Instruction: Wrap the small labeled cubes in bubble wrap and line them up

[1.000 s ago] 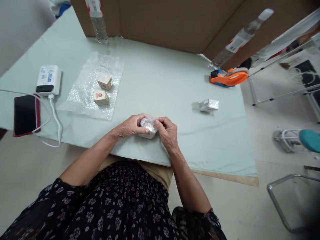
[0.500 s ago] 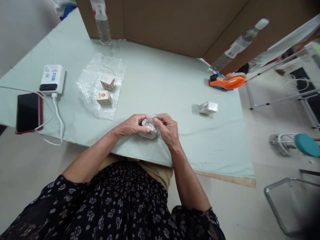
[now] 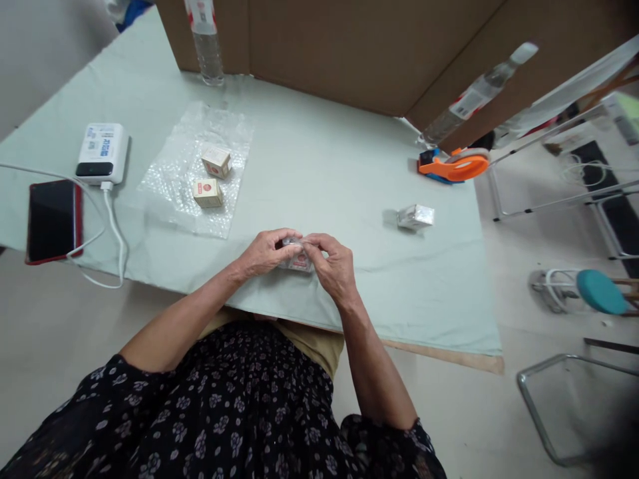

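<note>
Left fingers around 1 box in clear wrap, right fingers tight on that wrap; box's contents hidden.

Both forearms slant inward, the left hand and right hand curled close together.
</note>
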The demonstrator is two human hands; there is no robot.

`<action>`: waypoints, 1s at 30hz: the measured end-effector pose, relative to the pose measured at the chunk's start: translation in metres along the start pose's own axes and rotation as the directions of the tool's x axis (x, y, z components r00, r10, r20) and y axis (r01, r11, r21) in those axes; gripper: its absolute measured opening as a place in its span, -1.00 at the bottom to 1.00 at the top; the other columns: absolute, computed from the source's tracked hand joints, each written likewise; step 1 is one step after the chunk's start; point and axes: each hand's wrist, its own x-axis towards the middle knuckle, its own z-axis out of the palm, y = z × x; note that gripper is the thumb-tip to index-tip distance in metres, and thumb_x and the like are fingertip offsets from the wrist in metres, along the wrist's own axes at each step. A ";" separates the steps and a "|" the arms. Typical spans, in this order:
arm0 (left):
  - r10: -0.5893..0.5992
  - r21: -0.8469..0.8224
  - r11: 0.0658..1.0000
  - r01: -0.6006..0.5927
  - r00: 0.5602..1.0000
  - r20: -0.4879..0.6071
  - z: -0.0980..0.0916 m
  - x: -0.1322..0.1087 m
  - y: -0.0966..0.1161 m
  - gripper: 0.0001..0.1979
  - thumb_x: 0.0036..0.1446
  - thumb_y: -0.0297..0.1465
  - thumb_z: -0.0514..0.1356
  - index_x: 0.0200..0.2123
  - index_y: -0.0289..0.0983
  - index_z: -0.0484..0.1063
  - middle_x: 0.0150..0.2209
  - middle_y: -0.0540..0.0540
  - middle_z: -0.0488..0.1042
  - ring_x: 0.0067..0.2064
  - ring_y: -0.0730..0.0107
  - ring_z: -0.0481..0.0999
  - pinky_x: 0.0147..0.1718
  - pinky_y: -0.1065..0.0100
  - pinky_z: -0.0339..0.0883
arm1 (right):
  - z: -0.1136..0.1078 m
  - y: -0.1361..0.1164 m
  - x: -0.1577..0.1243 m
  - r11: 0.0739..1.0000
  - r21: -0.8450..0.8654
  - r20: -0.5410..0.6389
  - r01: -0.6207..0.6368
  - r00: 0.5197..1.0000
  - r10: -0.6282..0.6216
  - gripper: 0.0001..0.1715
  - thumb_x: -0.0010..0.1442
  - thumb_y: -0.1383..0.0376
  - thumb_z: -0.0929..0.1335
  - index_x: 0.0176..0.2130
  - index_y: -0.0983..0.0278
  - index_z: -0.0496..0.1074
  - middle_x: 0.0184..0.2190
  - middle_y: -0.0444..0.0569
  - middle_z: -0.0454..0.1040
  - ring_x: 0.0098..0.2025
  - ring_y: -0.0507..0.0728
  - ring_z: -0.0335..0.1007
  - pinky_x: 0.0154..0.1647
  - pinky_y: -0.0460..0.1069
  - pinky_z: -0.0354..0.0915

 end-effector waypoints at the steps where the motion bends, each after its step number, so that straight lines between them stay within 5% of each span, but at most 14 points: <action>1: 0.013 0.041 0.999 -0.012 1.000 -0.024 0.000 0.000 0.000 -0.54 0.14 -0.12 0.22 -0.01 -0.32 0.54 -0.12 -0.15 0.59 -0.12 0.25 0.53 -0.06 0.28 0.38 | 0.002 0.003 0.001 1.000 0.015 -0.011 0.003 1.000 -0.003 -0.82 0.23 0.20 0.35 -0.32 0.18 0.55 -0.24 -0.06 0.62 -0.16 0.15 0.52 -0.02 0.06 0.38; 7: 0.058 0.287 0.958 -0.023 0.992 -0.114 0.002 0.005 0.009 -0.66 0.22 -0.23 0.13 -0.07 -0.25 0.58 -0.10 -0.12 0.61 -0.04 0.20 0.50 0.07 0.19 0.34 | 0.012 0.016 0.015 0.992 0.083 -0.044 -0.098 0.994 0.102 -0.77 0.18 0.16 0.35 -0.36 0.23 0.54 -0.40 -0.10 0.59 -0.33 0.10 0.49 -0.24 -0.01 0.39; 12: -0.025 0.278 0.959 0.048 0.996 -0.088 -0.001 0.005 0.014 -0.58 0.16 -0.27 0.14 0.02 -0.30 0.56 -0.13 -0.14 0.60 -0.14 0.23 0.50 -0.05 0.23 0.38 | 0.011 0.015 0.022 0.988 0.050 0.019 -0.147 0.989 0.146 -0.75 0.19 0.17 0.32 -0.35 0.24 0.53 -0.43 -0.13 0.57 -0.40 0.07 0.45 -0.32 -0.04 0.35; 24: -0.097 0.064 0.993 0.097 0.995 -0.014 -0.005 0.010 0.015 -0.61 0.11 -0.22 0.14 -0.12 -0.33 0.59 -0.27 -0.08 0.59 -0.26 0.32 0.48 -0.29 0.36 0.33 | -0.009 0.004 0.040 0.958 -0.231 0.150 0.169 0.979 -0.137 -0.83 0.23 0.30 0.34 -0.31 0.22 0.56 -0.27 -0.04 0.63 -0.18 0.15 0.54 -0.06 0.04 0.34; 30: -0.096 0.032 0.995 0.097 0.995 -0.035 -0.003 0.010 0.013 -0.60 0.12 -0.20 0.14 -0.16 -0.36 0.58 -0.30 -0.09 0.59 -0.28 0.34 0.49 -0.25 0.35 0.34 | -0.004 0.011 0.026 0.915 -0.299 0.099 0.270 0.963 -0.252 -0.84 0.29 0.28 0.35 -0.29 0.18 0.55 -0.24 -0.06 0.64 -0.11 0.18 0.53 0.04 0.12 0.27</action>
